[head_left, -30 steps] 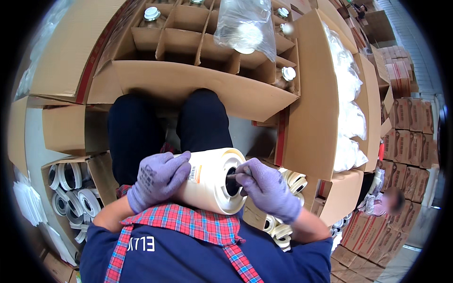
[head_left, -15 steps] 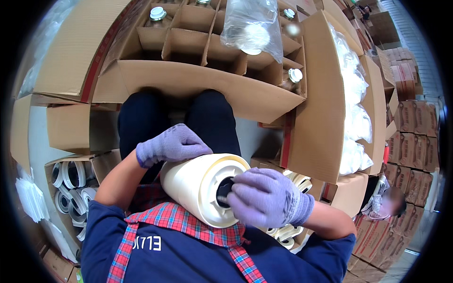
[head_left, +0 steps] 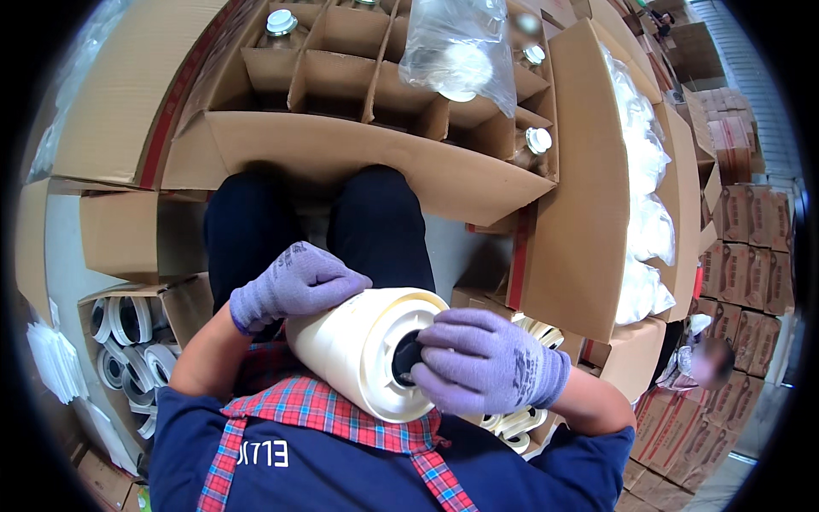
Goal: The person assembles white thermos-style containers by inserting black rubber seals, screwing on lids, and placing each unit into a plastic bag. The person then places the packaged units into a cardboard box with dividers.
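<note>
A cream plastic cylinder-shaped housing (head_left: pixel 328 350) lies tilted across my lap, its white ring-shaped end (head_left: pixel 386 388) facing right. In the middle of that end is a round black recess (head_left: pixel 405 358). My left hand (head_left: pixel 299 280), in a lilac knit glove, rests with curled fingers on the housing's upper left edge. My right hand (head_left: pixel 482 360), in a matching glove, is closed, with its fingertips at the black recess. Whatever those fingertips may pinch is hidden.
Ahead stands an open divided carton (head_left: pixel 341 136) with white-capped clear jars and a bagged item (head_left: pixel 461 60). Bagged white parts (head_left: pixel 644 222) fill a carton at right. Boxes of ring-shaped parts (head_left: pixel 128 320) flank me. Another person (head_left: pixel 695 363) is at far right.
The housing has shifted slightly down and left on my lap. My left hand has slid a little left with it; my right hand's fingers have changed position at the recess.
</note>
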Tool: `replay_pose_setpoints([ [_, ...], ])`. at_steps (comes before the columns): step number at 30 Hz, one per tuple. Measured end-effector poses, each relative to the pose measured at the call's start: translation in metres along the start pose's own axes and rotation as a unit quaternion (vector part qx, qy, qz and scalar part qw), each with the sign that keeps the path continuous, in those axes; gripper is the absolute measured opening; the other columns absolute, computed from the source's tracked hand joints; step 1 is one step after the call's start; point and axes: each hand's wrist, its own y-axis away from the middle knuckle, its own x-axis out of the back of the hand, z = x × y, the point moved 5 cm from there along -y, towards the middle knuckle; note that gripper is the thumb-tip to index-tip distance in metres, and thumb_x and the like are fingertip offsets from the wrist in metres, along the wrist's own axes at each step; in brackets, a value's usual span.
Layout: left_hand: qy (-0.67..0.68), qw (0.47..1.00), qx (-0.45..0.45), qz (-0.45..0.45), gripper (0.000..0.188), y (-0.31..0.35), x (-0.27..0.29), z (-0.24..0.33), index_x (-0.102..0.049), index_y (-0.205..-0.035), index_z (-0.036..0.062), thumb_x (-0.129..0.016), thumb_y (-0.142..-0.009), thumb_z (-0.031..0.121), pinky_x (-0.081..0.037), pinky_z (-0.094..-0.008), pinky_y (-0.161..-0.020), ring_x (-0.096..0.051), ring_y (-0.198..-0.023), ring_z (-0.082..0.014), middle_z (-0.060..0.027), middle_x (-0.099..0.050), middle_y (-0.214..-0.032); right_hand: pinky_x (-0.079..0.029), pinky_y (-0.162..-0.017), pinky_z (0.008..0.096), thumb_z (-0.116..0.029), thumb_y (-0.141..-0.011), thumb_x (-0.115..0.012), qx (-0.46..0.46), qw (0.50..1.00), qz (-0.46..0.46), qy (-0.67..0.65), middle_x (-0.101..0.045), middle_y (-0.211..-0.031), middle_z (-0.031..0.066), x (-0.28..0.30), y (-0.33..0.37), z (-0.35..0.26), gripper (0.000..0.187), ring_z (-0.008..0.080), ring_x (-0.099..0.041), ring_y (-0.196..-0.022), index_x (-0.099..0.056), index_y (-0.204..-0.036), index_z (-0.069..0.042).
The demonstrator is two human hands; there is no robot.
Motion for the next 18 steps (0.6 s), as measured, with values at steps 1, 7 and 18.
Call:
replay_pose_setpoints([
  [1, -0.013, 1.000, -0.022, 0.001, 0.023, 0.000, -0.001, 0.001, -0.077, -0.102, 0.0026, -0.067, -0.093, 0.021, -0.055, -0.0326, -0.065, -0.071, -0.070, -0.0250, -0.0142, -0.072, -0.079, -0.057, -0.091, 0.0429, -0.015, -0.075, -0.070, 0.003, 1.000, -0.007, 0.007, -0.060, -0.096, 0.0078, -0.001, 0.000, -0.003, 0.036, 0.0264, -0.064, -0.102, -0.064, -0.109, -0.007],
  [7, -0.297, 0.939, -0.073, 0.157, 0.020, 0.038, -0.020, 0.047, -0.072, -0.102, 0.0008, -0.068, -0.087, 0.013, -0.053, -0.0349, -0.059, -0.065, -0.061, -0.0258, -0.0105, -0.067, -0.077, -0.051, -0.063, 0.0377, -0.014, -0.075, -0.074, -0.293, 0.954, 0.043, -0.053, -0.064, -0.078, 0.0055, -0.015, 0.016, 0.012, 0.031, 0.0268, -0.067, -0.073, -0.064, -0.104, -0.008],
  [18, -0.257, 0.947, 0.047, 0.188, 0.024, 0.046, -0.027, 0.052, -0.071, -0.108, -0.0017, -0.066, -0.090, 0.014, -0.054, -0.0372, -0.065, -0.067, -0.069, -0.0291, -0.0181, -0.072, -0.090, -0.054, -0.066, 0.0293, -0.011, -0.098, -0.061, -0.490, 0.844, 0.169, -0.137, -0.067, -0.082, 0.0098, -0.028, 0.035, 0.022, 0.011, 0.0167, -0.067, -0.067, -0.064, -0.103, -0.001],
])
